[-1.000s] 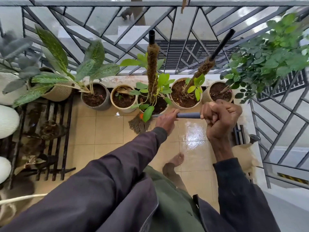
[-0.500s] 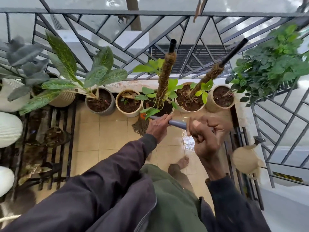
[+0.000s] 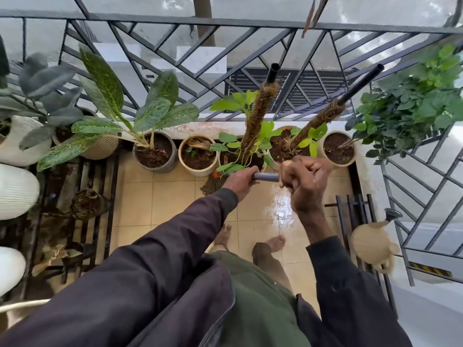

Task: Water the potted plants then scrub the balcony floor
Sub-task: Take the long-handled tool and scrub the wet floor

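Left hand (image 3: 240, 180) and right hand (image 3: 305, 181), both with fingers curled tight round the grey mop handle (image 3: 266, 177); the left grips lower on the shaft, the right nearer its top end, the two just apart. The handle slopes down and leftward to the dark stringy mop head (image 3: 210, 186), which rests on the beige tiled floor (image 3: 170, 204) just in front of the row of potted plants (image 3: 155, 156) lined along the low wall beneath the metal railing (image 3: 225, 21). A glossy wet patch (image 3: 281, 206) lies on the tiles below the right hand. Two bare feet (image 3: 275, 242) stand behind it. A tan watering can (image 3: 370, 246) sits at the right, on a black rack (image 3: 350, 214)
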`<state>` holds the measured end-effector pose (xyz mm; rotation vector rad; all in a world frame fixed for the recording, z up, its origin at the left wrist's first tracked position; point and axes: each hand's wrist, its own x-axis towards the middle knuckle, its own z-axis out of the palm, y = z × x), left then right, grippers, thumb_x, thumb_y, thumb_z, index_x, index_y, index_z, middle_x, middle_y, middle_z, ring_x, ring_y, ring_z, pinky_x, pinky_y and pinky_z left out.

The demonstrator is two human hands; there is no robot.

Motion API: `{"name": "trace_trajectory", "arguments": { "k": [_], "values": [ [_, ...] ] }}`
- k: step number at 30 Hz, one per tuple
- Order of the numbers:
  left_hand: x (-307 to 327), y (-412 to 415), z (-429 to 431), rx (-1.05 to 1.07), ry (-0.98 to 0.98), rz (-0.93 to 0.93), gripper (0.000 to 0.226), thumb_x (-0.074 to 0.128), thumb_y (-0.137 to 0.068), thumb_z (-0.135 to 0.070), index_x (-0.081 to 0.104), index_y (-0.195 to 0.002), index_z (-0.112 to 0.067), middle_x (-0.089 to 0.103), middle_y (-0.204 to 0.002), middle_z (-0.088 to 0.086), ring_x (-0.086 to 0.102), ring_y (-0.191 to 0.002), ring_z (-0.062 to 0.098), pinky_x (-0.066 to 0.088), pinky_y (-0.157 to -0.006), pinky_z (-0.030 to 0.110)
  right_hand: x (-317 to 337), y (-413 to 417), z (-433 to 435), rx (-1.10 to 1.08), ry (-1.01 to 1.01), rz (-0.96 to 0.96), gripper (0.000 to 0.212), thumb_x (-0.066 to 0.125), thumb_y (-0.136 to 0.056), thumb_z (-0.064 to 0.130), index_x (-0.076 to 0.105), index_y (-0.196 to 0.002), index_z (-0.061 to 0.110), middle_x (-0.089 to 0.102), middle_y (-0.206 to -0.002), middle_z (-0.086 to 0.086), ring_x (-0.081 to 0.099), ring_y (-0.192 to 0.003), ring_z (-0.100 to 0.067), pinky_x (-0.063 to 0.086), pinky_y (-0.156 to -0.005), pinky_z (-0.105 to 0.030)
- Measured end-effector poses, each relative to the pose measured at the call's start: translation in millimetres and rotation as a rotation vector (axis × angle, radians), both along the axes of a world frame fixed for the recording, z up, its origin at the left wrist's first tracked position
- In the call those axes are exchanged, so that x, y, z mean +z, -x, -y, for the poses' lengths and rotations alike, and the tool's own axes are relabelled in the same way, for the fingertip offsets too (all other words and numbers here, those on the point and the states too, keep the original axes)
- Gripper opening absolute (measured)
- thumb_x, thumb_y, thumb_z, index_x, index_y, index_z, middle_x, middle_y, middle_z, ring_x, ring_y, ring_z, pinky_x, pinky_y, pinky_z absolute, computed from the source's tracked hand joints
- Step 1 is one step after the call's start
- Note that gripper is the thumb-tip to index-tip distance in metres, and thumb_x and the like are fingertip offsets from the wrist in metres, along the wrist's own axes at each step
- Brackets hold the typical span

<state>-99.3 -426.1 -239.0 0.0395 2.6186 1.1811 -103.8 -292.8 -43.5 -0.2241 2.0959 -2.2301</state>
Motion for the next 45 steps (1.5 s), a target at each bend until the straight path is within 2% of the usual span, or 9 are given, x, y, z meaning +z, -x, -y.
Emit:
{"name": "trace_trajectory", "arguments": {
  "k": [6, 13, 19, 22, 25, 31, 37, 42, 45],
  "values": [
    [14, 6, -17, -0.047, 0.125, 0.008, 0.024, 0.057, -0.104, -0.025, 0.056, -0.123, -0.009, 0.065, -0.101, 0.018, 0.057, -0.081, 0.029, 0.046, -0.070, 0.040, 8, 35, -33, -0.003, 0.202, 0.091, 0.037, 0.058, -0.074, 0.009, 0.051, -0.042, 0.026, 0.033, -0.037, 0.013, 0.031, -0.029, -0.009, 0.033, -0.044, -0.021],
    [-8, -67, 11, -0.005, 0.205, 0.068, 0.023, 0.059, -0.104, -0.018, 0.059, -0.125, -0.008, 0.067, -0.104, 0.019, 0.061, -0.091, 0.035, 0.049, -0.080, 0.044, -26, -4, -18, 0.128, 0.245, 0.188, 0.047, 0.051, -0.078, -0.004, 0.051, -0.043, 0.027, 0.034, -0.038, 0.013, 0.029, -0.030, -0.009, 0.030, -0.040, -0.022],
    [7, -77, 24, 0.025, 0.237, 0.192, 0.026, 0.056, -0.104, -0.022, 0.055, -0.129, -0.014, 0.062, -0.108, 0.019, 0.061, -0.097, 0.038, 0.050, -0.081, 0.044, -18, -1, -3, 0.172, 0.296, 0.212, 0.040, 0.055, -0.074, 0.001, 0.048, -0.043, 0.025, 0.030, -0.037, 0.011, 0.028, -0.030, -0.009, 0.032, -0.041, -0.020],
    [21, -79, 16, 0.019, 0.297, 0.103, 0.030, 0.054, -0.105, -0.024, 0.053, -0.133, -0.012, 0.065, -0.108, 0.018, 0.063, -0.094, 0.037, 0.048, -0.077, 0.043, -1, 0, -9, 0.177, 0.333, 0.148, 0.041, 0.054, -0.076, 0.001, 0.049, -0.044, 0.026, 0.031, -0.038, 0.012, 0.027, -0.030, -0.009, 0.032, -0.043, -0.019],
    [35, -70, 2, 0.055, 0.243, -0.057, 0.028, 0.061, -0.102, -0.017, 0.058, -0.128, -0.008, 0.069, -0.102, 0.017, 0.066, -0.086, 0.036, 0.053, -0.072, 0.044, 23, 2, -13, 0.183, 0.364, 0.087, 0.040, 0.053, -0.077, 0.000, 0.047, -0.046, 0.025, 0.030, -0.039, 0.010, 0.026, -0.031, -0.008, 0.031, -0.044, -0.021],
    [48, -35, -13, 0.157, 0.157, -0.214, 0.030, 0.071, -0.091, -0.001, 0.065, -0.119, -0.009, 0.072, -0.089, 0.011, 0.068, -0.071, 0.032, 0.057, -0.063, 0.041, 45, 7, -10, 0.233, 0.281, -0.100, 0.046, 0.053, -0.080, -0.002, 0.051, -0.050, 0.031, 0.036, -0.044, 0.016, 0.029, -0.034, -0.010, 0.031, -0.047, -0.031],
    [21, -22, -16, 0.242, 0.070, -0.100, 0.031, 0.063, -0.087, 0.014, 0.065, -0.110, -0.005, 0.071, -0.097, 0.016, 0.069, -0.082, 0.036, 0.058, -0.074, 0.049, -3, -5, 1, 0.110, -0.008, -0.135, 0.040, 0.057, -0.080, 0.007, 0.058, -0.052, 0.035, 0.043, -0.048, 0.017, 0.039, -0.040, -0.023, 0.034, -0.039, -0.046],
    [14, -23, -20, 0.146, 0.067, -0.103, 0.016, 0.063, -0.096, -0.003, 0.059, -0.110, -0.008, 0.065, -0.097, 0.010, 0.065, -0.081, 0.030, 0.058, -0.076, 0.048, -8, -5, -11, 0.077, 0.010, -0.083, 0.049, 0.053, -0.077, -0.004, 0.056, -0.048, 0.035, 0.042, -0.046, 0.021, 0.036, -0.037, -0.018, 0.035, -0.046, -0.036],
    [20, -12, -26, 0.128, 0.082, -0.093, 0.016, 0.059, -0.098, -0.002, 0.057, -0.112, -0.008, 0.065, -0.096, 0.012, 0.062, -0.083, 0.030, 0.054, -0.076, 0.046, 0, 9, -15, 0.087, 0.072, -0.028, 0.049, 0.050, -0.076, -0.005, 0.054, -0.044, 0.032, 0.038, -0.042, 0.019, 0.032, -0.034, -0.013, 0.033, -0.047, -0.032]
  ]
}}
